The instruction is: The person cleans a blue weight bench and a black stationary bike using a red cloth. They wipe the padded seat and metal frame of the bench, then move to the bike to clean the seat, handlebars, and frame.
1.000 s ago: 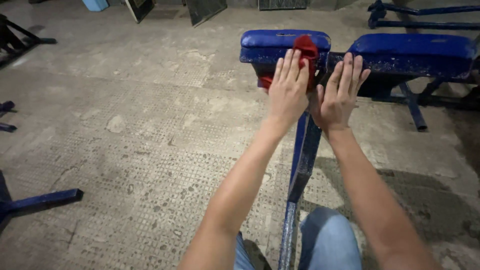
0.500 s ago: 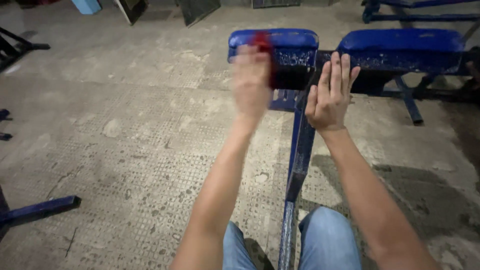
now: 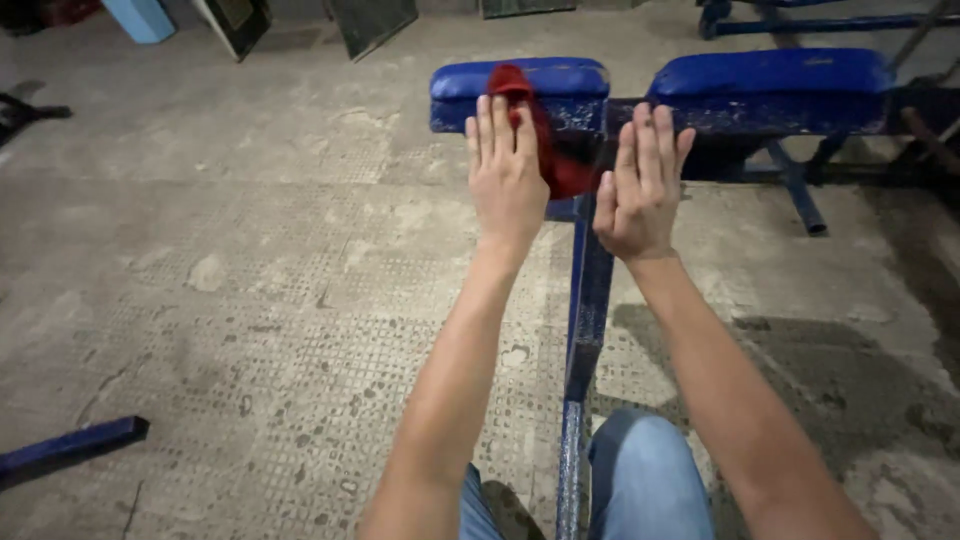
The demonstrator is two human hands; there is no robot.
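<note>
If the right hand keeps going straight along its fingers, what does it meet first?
Most likely the dark blue metal crossbar between the two blue pads. The right hand is flat and open, its fingertips already at that bar. Depth is unclear, so whether they touch is uncertain.

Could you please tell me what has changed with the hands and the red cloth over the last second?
The left hand swept the crumpled red cloth leftward along the left blue padded rest half a second ago, then came back toward the middle, fingers flat on the cloth. The right hand stayed open and flat against the blue metal frame. The right blue padded rest kept its place.
</note>
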